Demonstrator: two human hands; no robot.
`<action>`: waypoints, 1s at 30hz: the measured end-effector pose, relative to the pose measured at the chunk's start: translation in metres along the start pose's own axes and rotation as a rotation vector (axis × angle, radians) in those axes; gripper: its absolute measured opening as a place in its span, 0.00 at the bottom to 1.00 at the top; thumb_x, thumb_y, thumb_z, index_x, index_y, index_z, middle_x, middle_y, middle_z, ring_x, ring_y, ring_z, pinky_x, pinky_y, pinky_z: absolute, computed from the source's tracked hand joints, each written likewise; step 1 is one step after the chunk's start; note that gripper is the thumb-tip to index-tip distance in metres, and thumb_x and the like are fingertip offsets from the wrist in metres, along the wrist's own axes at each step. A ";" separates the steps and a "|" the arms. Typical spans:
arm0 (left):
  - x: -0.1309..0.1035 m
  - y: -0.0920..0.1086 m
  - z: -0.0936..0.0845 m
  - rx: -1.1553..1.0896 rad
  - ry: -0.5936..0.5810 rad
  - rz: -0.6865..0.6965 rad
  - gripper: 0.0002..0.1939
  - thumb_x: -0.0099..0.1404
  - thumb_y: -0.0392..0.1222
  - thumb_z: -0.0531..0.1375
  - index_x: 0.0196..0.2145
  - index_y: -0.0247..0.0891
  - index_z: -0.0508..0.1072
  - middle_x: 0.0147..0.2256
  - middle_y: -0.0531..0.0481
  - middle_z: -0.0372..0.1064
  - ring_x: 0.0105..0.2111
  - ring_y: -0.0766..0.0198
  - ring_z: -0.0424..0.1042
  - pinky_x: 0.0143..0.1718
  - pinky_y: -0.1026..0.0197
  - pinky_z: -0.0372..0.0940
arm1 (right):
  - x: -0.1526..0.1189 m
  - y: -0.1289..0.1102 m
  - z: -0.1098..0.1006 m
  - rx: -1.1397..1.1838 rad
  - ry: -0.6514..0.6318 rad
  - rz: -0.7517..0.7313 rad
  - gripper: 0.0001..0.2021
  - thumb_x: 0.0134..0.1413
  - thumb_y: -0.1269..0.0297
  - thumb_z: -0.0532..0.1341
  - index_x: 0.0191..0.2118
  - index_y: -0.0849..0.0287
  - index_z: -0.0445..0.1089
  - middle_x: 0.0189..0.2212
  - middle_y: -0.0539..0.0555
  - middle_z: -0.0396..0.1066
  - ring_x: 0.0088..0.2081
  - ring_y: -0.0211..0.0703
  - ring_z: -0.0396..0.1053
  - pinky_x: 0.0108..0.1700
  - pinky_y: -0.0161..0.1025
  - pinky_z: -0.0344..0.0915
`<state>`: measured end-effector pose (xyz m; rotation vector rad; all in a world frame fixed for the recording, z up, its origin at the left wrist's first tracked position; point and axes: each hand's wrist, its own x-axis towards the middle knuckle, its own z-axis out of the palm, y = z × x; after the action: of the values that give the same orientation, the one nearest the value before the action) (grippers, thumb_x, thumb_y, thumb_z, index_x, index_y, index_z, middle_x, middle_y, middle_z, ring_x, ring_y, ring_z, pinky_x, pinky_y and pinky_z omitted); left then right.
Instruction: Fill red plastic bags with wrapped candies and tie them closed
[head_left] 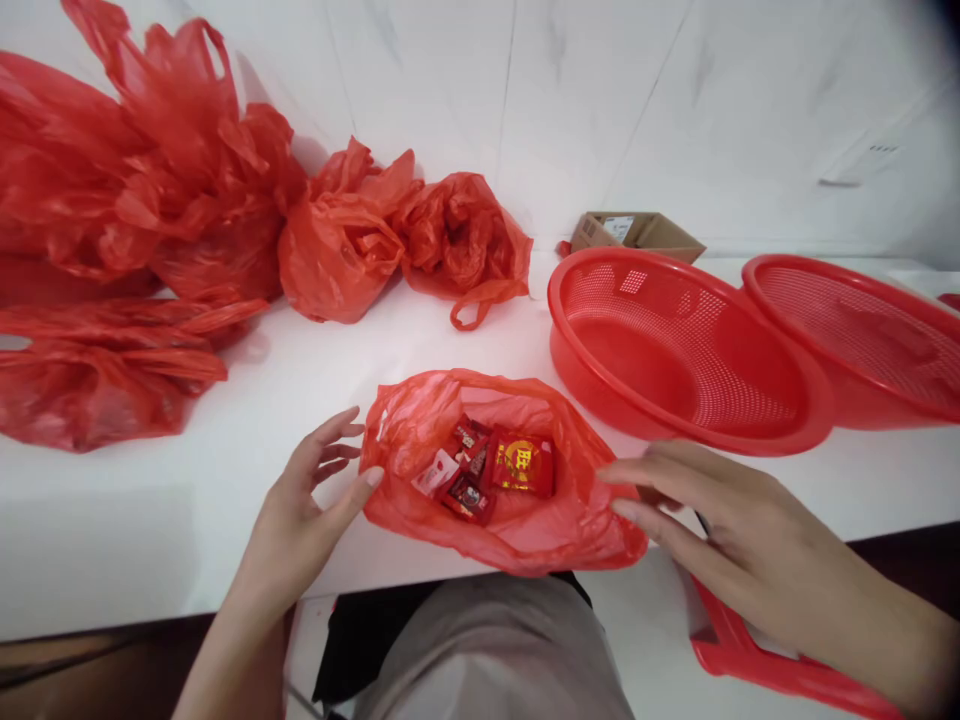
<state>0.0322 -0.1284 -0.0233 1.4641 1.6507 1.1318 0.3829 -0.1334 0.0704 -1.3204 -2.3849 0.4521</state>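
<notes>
I hold my left hand (304,510) spread wide at the left rim of the open red plastic bag (517,538), near-centre on the white table (90,530), small packets (523,464) inside; my right hand (724,515) is narrow at the right rim, pinch unclear.

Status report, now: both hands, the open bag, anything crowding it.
Left hand open at left edge of open red bag; right hand at its right edge, grip unclear. Small packets inside bag. Red basket close beyond bag's right side.
</notes>
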 end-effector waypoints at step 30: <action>0.084 0.196 -0.084 -0.613 -0.306 0.362 0.10 0.70 0.30 0.54 0.45 0.30 0.74 0.34 0.53 0.77 0.33 0.69 0.76 0.37 0.65 0.73 | 0.136 -0.030 -0.094 0.471 0.578 -0.097 0.12 0.55 0.77 0.59 0.43 0.55 0.63 0.19 0.43 0.65 0.21 0.37 0.66 0.22 0.33 0.63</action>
<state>0.0263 -0.0607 0.1953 1.4487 0.7470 1.3676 0.3387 -0.0231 0.1893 -0.9514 -1.7207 0.4849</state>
